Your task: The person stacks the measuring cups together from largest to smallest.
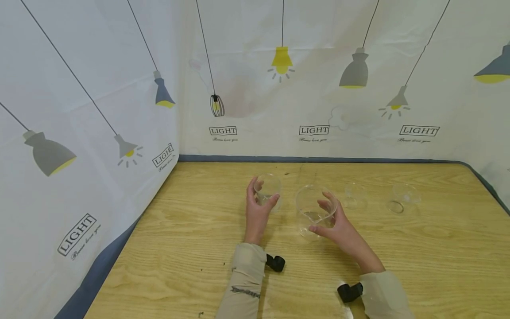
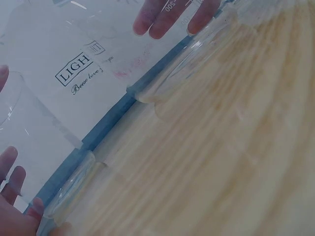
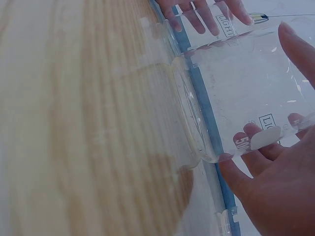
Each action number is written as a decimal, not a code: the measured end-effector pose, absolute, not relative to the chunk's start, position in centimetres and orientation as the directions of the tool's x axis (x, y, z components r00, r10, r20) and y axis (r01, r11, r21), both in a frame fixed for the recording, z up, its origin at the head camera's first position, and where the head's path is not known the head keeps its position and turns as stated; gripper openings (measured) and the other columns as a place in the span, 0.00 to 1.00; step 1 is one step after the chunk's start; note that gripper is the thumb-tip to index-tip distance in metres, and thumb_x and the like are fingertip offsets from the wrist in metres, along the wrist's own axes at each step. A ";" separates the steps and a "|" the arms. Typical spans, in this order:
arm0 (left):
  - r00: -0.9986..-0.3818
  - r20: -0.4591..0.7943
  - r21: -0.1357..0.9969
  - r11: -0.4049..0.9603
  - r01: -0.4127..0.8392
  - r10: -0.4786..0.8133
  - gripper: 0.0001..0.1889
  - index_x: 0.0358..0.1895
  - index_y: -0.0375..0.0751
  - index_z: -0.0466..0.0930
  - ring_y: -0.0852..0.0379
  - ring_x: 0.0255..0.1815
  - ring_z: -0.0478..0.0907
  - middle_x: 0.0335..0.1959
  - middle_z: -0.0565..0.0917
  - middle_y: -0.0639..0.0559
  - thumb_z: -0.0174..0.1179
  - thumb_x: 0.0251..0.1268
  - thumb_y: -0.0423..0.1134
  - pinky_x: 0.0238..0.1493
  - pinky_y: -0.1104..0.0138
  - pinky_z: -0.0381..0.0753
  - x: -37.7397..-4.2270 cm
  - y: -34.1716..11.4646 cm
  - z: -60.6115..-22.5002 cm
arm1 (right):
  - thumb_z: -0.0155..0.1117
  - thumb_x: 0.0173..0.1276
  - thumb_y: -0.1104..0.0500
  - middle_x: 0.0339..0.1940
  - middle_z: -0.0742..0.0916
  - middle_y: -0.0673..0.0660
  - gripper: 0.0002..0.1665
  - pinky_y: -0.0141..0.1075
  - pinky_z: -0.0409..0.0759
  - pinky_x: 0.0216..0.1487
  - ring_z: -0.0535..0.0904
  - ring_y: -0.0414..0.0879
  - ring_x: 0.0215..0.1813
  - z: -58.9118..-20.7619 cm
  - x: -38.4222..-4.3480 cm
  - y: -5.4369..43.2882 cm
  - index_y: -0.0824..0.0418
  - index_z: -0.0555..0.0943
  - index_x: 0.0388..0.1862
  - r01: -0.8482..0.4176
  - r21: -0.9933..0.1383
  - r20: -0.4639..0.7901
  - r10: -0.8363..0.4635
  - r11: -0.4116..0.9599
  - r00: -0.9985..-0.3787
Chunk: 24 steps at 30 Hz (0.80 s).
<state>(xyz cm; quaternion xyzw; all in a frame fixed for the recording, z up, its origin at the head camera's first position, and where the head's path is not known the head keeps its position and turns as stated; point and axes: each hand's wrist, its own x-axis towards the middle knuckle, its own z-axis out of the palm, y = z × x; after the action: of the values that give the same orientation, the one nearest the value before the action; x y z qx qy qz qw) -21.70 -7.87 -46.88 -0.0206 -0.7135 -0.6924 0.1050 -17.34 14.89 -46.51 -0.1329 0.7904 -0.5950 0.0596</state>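
My left hand (image 1: 258, 210) grips a small clear glass beaker (image 1: 268, 180), thumb on the near right side and fingers round the left. Just to its right, my right hand (image 1: 338, 221) holds a larger clear beaker (image 1: 304, 208) with a pouring lip towards me. The thumb lies at its front, the fingers behind on the right. The right wrist view shows printed graduations and a white patch (image 3: 266, 138) on this larger beaker's wall. Both beakers are upright, their bases at the tabletop. In the left wrist view the small beaker (image 2: 39, 123) is partly cut off.
Two more clear glass vessels, one nearer (image 1: 354, 199) and one farther right (image 1: 402, 197), stand on the wooden table (image 1: 179, 248). A white backdrop (image 1: 255, 141) printed with lamps borders the table at the back and left. Black cameras (image 1: 276, 263) are strapped at both wrists.
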 end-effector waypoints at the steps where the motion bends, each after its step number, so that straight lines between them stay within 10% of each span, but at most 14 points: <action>1: -0.977 0.179 0.984 0.040 0.176 -0.112 0.39 0.64 0.71 0.52 0.49 0.65 0.53 0.63 0.62 0.57 0.65 0.50 0.49 0.58 0.50 0.59 -21.9 -7.9 -47.2 | 0.66 0.56 0.54 0.68 0.57 0.58 0.54 0.62 0.49 0.58 0.48 0.58 0.68 -46.5 -17.3 14.9 0.39 0.39 0.69 -0.139 -0.956 0.063 -0.281 0.257 -0.958; 24: -0.971 0.238 0.966 0.101 0.237 0.001 0.37 0.63 0.71 0.55 0.60 0.60 0.60 0.60 0.67 0.57 0.65 0.51 0.46 0.58 0.55 0.58 -23.0 -7.9 -48.8 | 0.66 0.57 0.56 0.68 0.57 0.59 0.54 0.62 0.51 0.58 0.49 0.58 0.68 -46.5 -17.3 14.8 0.41 0.39 0.70 -0.135 -0.957 0.059 -0.282 0.256 -0.958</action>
<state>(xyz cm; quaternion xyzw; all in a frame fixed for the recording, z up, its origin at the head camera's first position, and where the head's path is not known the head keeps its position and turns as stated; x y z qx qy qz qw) -23.05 -7.86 -48.84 -0.0809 -0.7366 -0.6656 0.0885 -17.34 14.81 -46.47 -0.1317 0.7901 -0.5954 0.0617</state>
